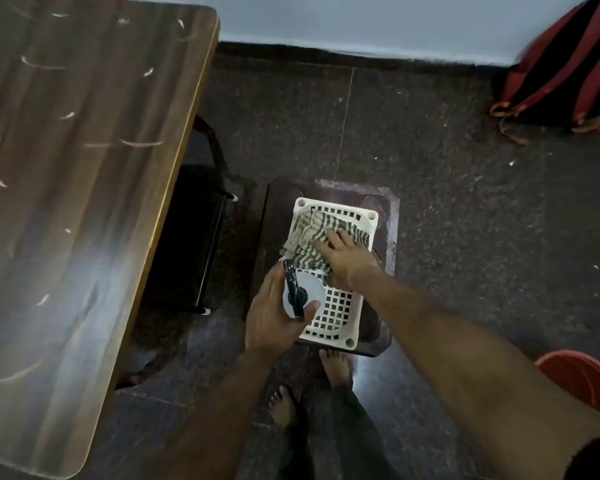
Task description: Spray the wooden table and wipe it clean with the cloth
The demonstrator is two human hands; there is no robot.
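Observation:
The wooden table (73, 188) fills the left side, with several pale scraps scattered over its top. On a dark low stool to its right sits a white perforated basket (340, 320). My left hand (274, 317) grips a white spray bottle (309, 292) with a black nozzle at the basket's near left end. A striped green and cream cloth (312, 230) lies in the far half of the basket, and my right hand (347, 258) rests on it with the fingers spread over the fabric.
The low dark stool (388, 237) stands on speckled dark floor. A black chair frame (208, 216) sits under the table's right edge. A red and black backpack (561, 71) leans at the far wall. A red object (582, 379) is at the right edge. My bare feet (336, 367) are just below the stool.

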